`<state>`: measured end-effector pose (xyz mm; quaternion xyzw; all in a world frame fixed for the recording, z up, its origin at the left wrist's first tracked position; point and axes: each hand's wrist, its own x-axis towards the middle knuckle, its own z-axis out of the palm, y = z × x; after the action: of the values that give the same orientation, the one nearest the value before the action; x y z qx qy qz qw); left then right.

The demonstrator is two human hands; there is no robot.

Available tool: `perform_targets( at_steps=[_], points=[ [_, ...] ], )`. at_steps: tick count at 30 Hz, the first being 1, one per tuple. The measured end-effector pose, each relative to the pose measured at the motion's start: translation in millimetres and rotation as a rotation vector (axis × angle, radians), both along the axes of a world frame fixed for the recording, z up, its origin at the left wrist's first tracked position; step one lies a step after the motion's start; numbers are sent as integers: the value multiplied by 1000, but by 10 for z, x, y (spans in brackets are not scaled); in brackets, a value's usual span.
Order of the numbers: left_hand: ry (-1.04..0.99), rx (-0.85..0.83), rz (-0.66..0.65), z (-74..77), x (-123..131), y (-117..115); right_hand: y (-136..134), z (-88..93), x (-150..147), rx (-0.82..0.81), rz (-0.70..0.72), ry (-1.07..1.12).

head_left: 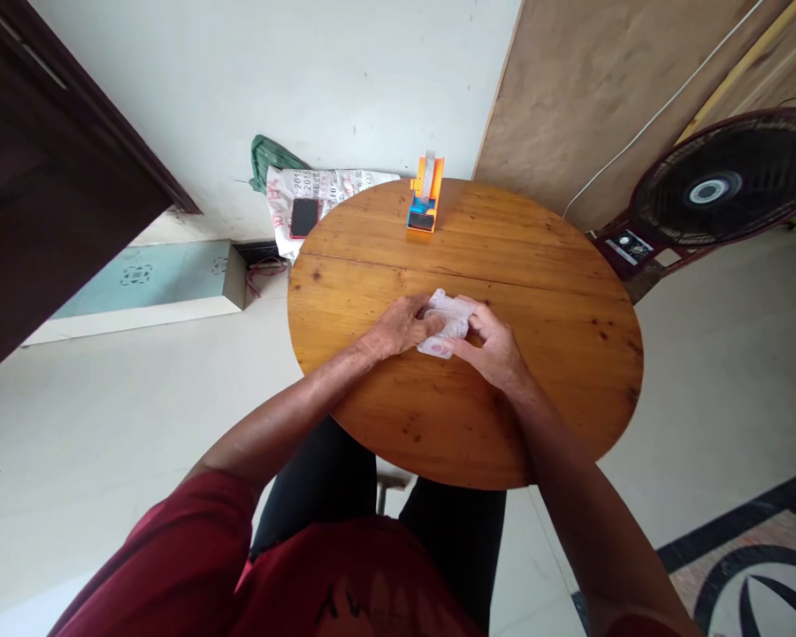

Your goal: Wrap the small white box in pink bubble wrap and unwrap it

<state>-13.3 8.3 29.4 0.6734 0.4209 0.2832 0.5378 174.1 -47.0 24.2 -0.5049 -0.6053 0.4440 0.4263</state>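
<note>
Two hands hold a small, pale, crumpled packet with pink marks (449, 311) over the middle of a round wooden bench (537, 301). The left hand (401, 327) has its thumb pressed flat on top, with its fingers close around the left side. The right hand (494, 341) pinches the right side between its thumb and fingers. I cannot tell if the packet touches the wood or is held just above it.

Near the far edge of the bench stands an orange and blue tape dispenser (422, 211). Past the far left edge, a phone with a black screen (304, 218) lies on a white sack with printed words (341, 184). A green bag (271, 161) is behind the sack, by the wall. A big fan (723, 181) is on the right.
</note>
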Motion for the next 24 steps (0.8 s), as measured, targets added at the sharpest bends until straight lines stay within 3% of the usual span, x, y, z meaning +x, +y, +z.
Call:
perform_targets(
  at_steps=[3, 7, 12, 20, 24],
  points=[
    [-208, -88, 23, -48, -22, 18, 18, -7, 25, -39, -9, 53],
    [-281, 29, 211, -76, -80, -18, 38, -5, 63, -61, -34, 83],
    [-225, 19, 113, -72, -66, -87, 41, 8, 47, -54, -13, 83],
    [-103, 176, 100, -85, -60, -96, 36, 23, 43, -56, 1, 74],
    [-106, 123, 28, -52, -76, -102, 30, 20, 49, -48, 5, 58]
  ],
)
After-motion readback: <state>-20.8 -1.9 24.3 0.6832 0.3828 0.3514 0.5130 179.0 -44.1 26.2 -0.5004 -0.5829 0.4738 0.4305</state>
